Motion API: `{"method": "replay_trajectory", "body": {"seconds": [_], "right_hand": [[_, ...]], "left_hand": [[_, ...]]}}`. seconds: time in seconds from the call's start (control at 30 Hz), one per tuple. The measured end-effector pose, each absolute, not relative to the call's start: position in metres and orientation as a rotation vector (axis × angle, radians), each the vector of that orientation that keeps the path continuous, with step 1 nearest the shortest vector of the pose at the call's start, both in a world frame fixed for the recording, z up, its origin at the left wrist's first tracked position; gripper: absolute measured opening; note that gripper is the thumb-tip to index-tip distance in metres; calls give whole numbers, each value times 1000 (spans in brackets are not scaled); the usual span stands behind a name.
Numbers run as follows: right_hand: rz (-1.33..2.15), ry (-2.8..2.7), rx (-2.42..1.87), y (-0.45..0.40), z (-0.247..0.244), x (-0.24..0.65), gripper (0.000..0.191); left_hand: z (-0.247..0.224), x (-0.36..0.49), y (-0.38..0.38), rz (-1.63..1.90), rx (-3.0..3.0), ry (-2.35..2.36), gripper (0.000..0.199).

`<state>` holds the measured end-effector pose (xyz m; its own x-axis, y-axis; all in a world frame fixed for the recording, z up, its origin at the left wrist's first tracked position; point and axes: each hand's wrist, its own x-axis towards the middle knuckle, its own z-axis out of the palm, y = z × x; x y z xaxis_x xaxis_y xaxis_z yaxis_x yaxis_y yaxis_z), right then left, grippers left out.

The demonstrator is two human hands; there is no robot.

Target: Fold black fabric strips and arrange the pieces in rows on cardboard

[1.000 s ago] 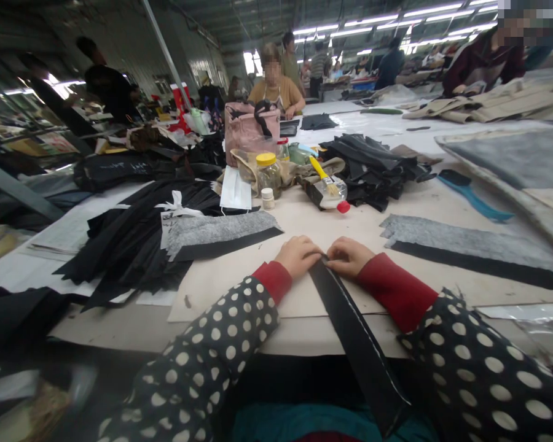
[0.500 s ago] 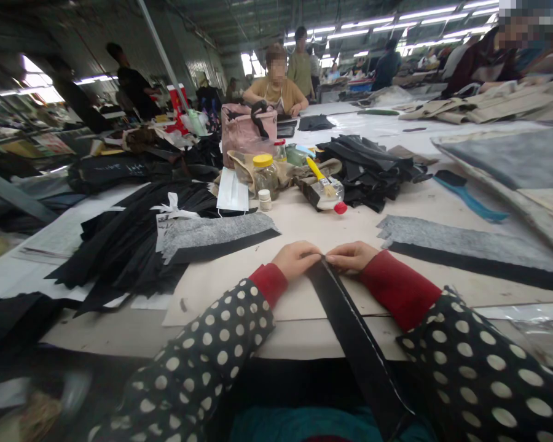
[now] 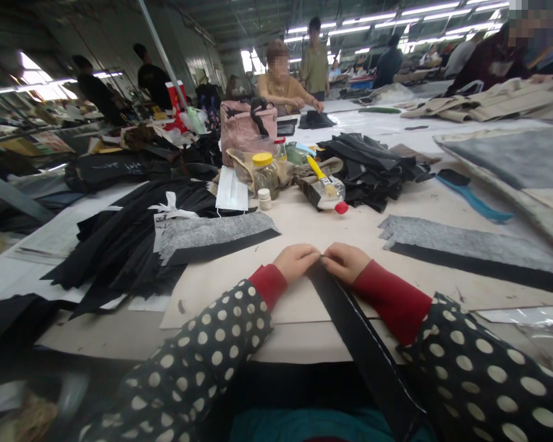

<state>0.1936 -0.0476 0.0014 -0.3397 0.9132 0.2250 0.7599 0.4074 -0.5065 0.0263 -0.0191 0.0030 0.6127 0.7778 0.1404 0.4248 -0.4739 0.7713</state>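
A long black fabric strip point(image 3: 354, 325) with a pale line along its right edge runs from my fingertips down over the table's front edge towards my lap. My left hand point(image 3: 296, 263) pinches the left corner of its far end. Close beside it, my right hand point(image 3: 348, 261) is closed on the same end at the right corner. The fingertips of both hands nearly touch. A stack of grey-backed black strips point(image 3: 221, 236) lies to the left of my hands. Another grey-backed stack point(image 3: 474, 248) lies to the right.
Beyond my hands stand a yellow-lidded jar point(image 3: 264, 174), a small white bottle point(image 3: 264, 199) and a yellow-handled brush point(image 3: 321, 175). A large pile of black strips point(image 3: 133, 239) lies left, near a face mask point(image 3: 232, 189). A co-worker point(image 3: 281, 83) works across the table.
My right hand has shifted slightly left, and its fingers are more curled over the strip's end. The strip's lower part has swung a little right. The co-worker across has reached rightwards.
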Motion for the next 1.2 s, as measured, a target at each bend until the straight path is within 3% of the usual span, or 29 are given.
{"method": "replay_trajectory", "body": {"seconds": [0.17, 0.37, 0.57, 0.63, 0.8, 0.9, 1.1, 1.2], "right_hand": [[284, -2198, -1381, -49, 4, 190, 16], [527, -2152, -1334, -43, -7, 195, 22], [372, -2104, -1259, -44, 1, 192, 21], [521, -2024, -1279, -46, 3, 190, 21], [1302, -1822, -1288, -64, -8, 205, 34], [1454, -1789, -1247, -82, -12, 230, 37], [757, -1789, -1446, -77, 27, 279, 34], [572, -1614, -1440, -43, 55, 295, 36]], "left_hand": [[6, 25, -19, 588, 1983, 988, 25], [8, 25, -22, 679, 1980, 997, 25], [12, 24, -20, 713, 1939, 970, 25], [12, 19, -14, 748, 1918, 978, 25], [8, -5, 11, 1028, 1671, 1068, 29], [8, -18, 24, 1186, 1488, 1129, 32], [11, -23, 34, 1381, 1178, 1129, 39], [8, -22, 32, 1405, 1135, 1184, 38]]}}
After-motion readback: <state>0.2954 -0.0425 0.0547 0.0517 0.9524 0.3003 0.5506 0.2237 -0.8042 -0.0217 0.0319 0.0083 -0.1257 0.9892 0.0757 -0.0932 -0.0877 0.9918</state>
